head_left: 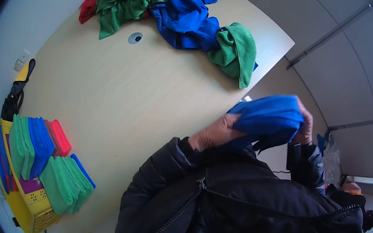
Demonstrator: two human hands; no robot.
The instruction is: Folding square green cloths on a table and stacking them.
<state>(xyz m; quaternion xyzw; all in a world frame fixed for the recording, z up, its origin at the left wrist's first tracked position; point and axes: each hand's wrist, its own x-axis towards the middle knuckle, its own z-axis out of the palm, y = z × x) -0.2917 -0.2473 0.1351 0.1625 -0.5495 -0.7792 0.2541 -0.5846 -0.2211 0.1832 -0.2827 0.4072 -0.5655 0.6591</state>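
Note:
A bunched blue cloth (269, 117) is held up in front of my chest, just off the table's right edge. My left hand (217, 133) pinches its near left side, thumb on top. At its far right end my right hand (306, 126) grips the fabric, with part of the fingers hidden behind it. Beyond the cloth, a crumpled green cloth (238, 52) lies near the table's right edge. It touches a heap of loose blue cloths (181, 18), green cloths (121, 5) and red cloths (88, 7) at the far side.
Folded green cloths (22, 148), blue cloths (39, 143) and red cloths (60, 137) stand in rows at the left, by a yellow basket (40, 210). More folded green cloths (65, 183) lie beside them. A round grommet (135, 38) is set in the pale tabletop (104, 90).

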